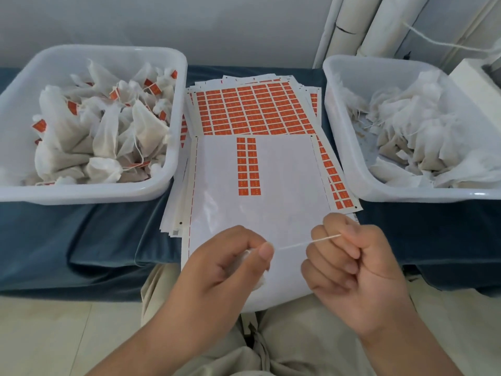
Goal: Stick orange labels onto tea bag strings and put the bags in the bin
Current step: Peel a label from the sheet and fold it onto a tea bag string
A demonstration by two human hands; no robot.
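My left hand grips a white tea bag, mostly hidden inside the curled fingers. Its thin white string runs taut to my right hand, which pinches the string's end between thumb and forefinger. Both hands hover over the near end of a label sheet; two short columns of orange labels are left on it. A full sheet of orange labels lies beyond. The left white bin holds bags with orange labels. The right white bin holds bags without labels.
The sheets and both bins rest on a dark blue cloth-covered surface. More label sheets stick out from under the top one. White pipes and a cord stand at the back right. My lap in beige trousers is below the hands.
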